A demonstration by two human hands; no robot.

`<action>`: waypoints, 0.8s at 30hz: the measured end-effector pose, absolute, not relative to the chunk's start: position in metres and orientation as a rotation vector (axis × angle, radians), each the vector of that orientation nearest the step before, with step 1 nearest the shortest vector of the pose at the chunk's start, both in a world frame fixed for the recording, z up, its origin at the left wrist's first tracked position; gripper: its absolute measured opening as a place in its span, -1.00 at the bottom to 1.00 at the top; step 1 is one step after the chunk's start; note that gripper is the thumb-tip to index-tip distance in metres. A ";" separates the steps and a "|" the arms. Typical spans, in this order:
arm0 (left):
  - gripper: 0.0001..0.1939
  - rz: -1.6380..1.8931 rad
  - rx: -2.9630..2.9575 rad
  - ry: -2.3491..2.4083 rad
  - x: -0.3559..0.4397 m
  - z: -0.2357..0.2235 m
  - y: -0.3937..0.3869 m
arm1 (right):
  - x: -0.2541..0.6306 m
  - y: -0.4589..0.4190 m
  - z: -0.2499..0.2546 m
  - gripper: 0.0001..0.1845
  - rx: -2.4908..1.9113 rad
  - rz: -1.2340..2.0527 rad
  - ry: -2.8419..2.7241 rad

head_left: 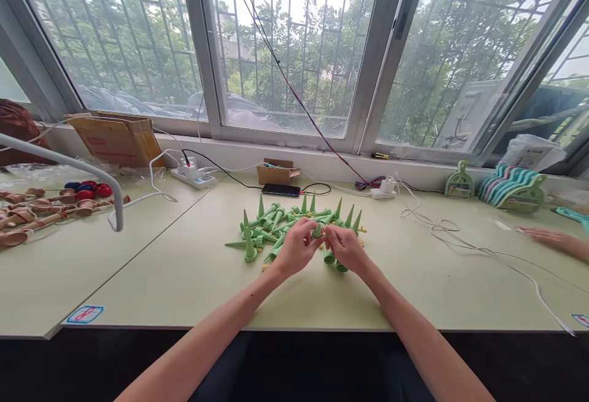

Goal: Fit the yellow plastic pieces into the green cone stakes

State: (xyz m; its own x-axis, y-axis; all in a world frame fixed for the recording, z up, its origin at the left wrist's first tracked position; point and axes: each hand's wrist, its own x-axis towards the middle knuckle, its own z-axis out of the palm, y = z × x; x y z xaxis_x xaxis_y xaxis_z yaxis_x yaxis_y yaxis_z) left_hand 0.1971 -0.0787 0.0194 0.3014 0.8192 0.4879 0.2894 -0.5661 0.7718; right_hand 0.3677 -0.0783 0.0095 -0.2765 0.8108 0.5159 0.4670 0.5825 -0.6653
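Above the table's middle, my left hand is closed round a green plastic watering spike, its tip pointing up between thumb and fingers. My right hand meets it from the other side, fingertips pinched together against the spike's end; whatever small part they hold is hidden. Around both hands lies a pile of similar green spikes. Some stand upright on their caps, such as the spike at the left, while others lie on their sides. Small yellow pieces show among them.
A phone and small open carton lie behind the pile. Power strips and loose cables flank it. Wooden toys occupy the far left. Small dustpans stand at right, near another person's hand.
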 end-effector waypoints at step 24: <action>-0.52 1.021 1.448 0.748 0.196 0.028 -0.082 | 0.371 -0.079 0.011 -0.57 -1.009 0.558 -1.876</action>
State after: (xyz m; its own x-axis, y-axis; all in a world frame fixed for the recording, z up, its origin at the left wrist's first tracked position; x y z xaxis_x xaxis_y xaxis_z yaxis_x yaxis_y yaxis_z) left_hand 0.1960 -0.0818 0.0280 0.4171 0.8923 0.1729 -0.1042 -0.1420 0.9844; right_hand 0.3709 -0.0791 0.0106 -0.2561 0.8253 0.5032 0.4158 0.5640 -0.7135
